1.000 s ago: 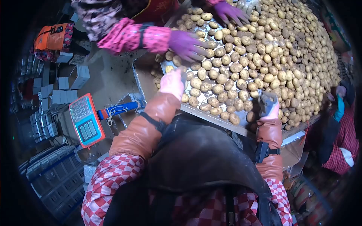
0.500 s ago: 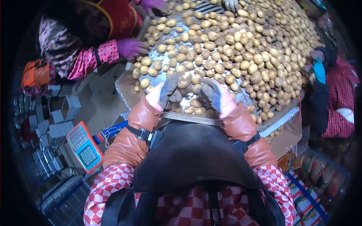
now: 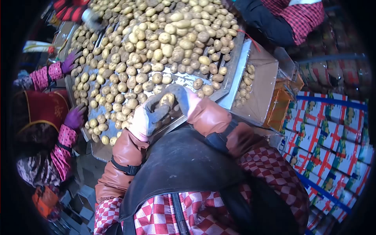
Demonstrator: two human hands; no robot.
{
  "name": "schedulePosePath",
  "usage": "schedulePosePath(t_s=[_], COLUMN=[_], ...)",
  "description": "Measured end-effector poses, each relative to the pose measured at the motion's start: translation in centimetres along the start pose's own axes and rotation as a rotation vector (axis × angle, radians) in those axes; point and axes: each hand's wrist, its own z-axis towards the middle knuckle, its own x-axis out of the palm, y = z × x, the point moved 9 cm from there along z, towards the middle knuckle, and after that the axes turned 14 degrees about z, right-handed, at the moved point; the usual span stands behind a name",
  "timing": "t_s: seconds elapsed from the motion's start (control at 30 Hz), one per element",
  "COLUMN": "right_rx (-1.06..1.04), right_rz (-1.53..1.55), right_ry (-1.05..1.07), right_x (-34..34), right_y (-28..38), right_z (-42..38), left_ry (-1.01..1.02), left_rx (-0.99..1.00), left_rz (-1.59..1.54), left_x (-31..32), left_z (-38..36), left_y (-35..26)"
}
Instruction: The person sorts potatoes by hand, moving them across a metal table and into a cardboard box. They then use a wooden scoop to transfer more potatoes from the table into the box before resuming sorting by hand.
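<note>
My left hand (image 3: 150, 109), in a grey-and-pink glove, curls around a potato (image 3: 167, 99) near the sorting table's front edge. My right hand (image 3: 181, 98), gloved the same way, bends over the potato's other side, so the two hands nearly meet. Its fingertips are partly hidden. Beyond the hands, many loose potatoes (image 3: 137, 66) are spread over the metal table (image 3: 178, 78), heaped thickest toward the far side.
A cardboard box (image 3: 256, 94) with potatoes adjoins the table's right edge. Stacked printed cartons (image 3: 325, 137) are farther right. At the left is a co-worker with purple gloves (image 3: 74, 116). Other people's arms reach in at the top left and top right.
The view has swung to the right, bringing the cartons into sight. My hands have come closer together, with my right hand now against the potato near my left hand.
</note>
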Motion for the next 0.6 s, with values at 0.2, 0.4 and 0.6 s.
schedulePosePath(t_s=[0.2,0.4,0.6], right_rx=[0.200,-0.118,-0.222], right_rz=[0.471,-0.104,0.610], right_ry=[0.126,-0.691,-0.214], right_x=[-3.8,-21.7,-19.4], right_y=[-1.0,6.5,0.2], right_z=[-4.0,-10.9,-4.9], left_ry=[0.115,-0.693,-0.654], left_rx=[0.322,0.015,0.049], left_rz=[0.647,0.571,1.393], left_x=[4.2,-12.4,-12.0], left_z=[1.8,1.5,1.1], left_y=[-3.2,3.4,6.8])
